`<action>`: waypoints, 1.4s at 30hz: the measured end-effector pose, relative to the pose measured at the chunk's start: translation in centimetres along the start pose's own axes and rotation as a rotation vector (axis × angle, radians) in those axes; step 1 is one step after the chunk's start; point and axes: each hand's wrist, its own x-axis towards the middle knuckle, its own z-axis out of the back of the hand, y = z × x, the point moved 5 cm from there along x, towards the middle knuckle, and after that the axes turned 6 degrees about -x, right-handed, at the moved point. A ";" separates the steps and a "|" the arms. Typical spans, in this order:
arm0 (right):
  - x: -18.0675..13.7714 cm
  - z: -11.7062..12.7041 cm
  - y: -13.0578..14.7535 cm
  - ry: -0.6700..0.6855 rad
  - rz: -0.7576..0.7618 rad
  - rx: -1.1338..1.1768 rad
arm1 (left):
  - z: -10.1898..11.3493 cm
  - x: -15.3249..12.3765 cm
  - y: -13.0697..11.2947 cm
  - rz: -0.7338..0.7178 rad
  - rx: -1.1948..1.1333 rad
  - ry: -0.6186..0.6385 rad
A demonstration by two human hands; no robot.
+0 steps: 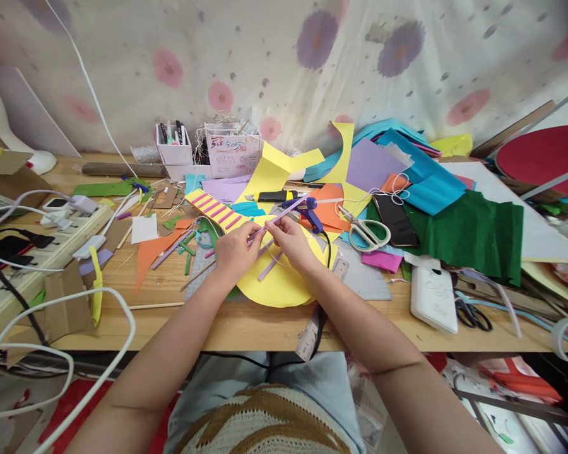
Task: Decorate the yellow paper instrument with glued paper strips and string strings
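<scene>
My left hand [236, 252] and my right hand [289, 241] are close together, fingers pinched on a thin purple paper stick [291, 206] that slants up to the right. Beneath them lies a yellow paper shape [284, 294] with a rounded body. Its neck [218, 211] reaches to the upper left and carries several pink-purple strips across it. Another short purple stick [267, 268] rests on the round part, below my fingers. Just beyond my right hand is a blue glue gun [311, 214] with a black cord. A yellow-and-black utility knife [277, 196] lies behind the stick.
White-handled scissors [370, 234], a dark phone [397, 221] and green crumpled material [473, 233] lie to the right. A white device [433, 297] and black scissors [473, 314] sit near the front edge. Cables and a power strip [82, 236] crowd the left. Pen boxes [175, 151] stand behind.
</scene>
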 end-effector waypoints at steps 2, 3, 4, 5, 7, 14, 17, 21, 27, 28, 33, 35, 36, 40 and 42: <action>0.0 0.0 0.3 0.032 0.010 0.004 | 0.3 -0.1 -0.3 -0.020 0.036 -0.016; 0.0 0.1 0.4 0.053 0.015 0.011 | 0.4 -0.1 -0.4 -0.036 0.049 -0.018; -0.1 0.2 0.5 0.073 0.020 0.017 | 0.5 -0.1 -0.6 -0.055 0.059 -0.014; -0.1 0.3 0.6 0.090 0.024 0.022 | 0.7 -0.1 -0.7 -0.075 0.068 -0.007; 0.0 0.6 0.7 0.104 0.030 0.022 | 0.7 -0.2 -1.0 -0.121 0.095 0.006; 0.1 0.4 0.3 0.107 0.063 -0.027 | 0.1 -0.6 -1.1 -0.153 0.153 -0.104; 0.0 0.2 0.1 0.061 0.105 -0.157 | -0.1 -0.7 -0.9 -0.097 0.116 -0.121; -0.6 0.1 0.8 0.029 0.253 -0.394 | 0.0 -0.8 -0.6 0.015 -0.015 -0.114; -1.1 0.1 2.0 0.110 0.427 -0.546 | -0.2 -0.7 0.1 0.070 -0.203 -0.060; -1.0 0.2 1.9 0.131 0.427 -0.542 | -0.3 -0.7 0.2 0.078 -0.216 -0.042; -0.6 0.3 1.8 0.205 0.457 -0.505 | -0.2 -0.5 0.2 0.081 -0.191 -0.016; -0.5 0.3 1.7 0.222 0.477 -0.515 | -0.1 -0.5 0.2 0.079 -0.155 -0.003; -0.5 0.3 1.7 0.224 0.483 -0.524 | -0.1 -0.5 0.2 0.079 -0.130 0.006; -0.4 0.2 1.4 0.197 0.494 -0.580 | -0.1 -0.4 0.4 0.066 -0.031 0.023; -0.4 0.3 1.2 0.171 0.479 -0.610 | -0.2 -0.3 0.4 0.056 -0.004 0.035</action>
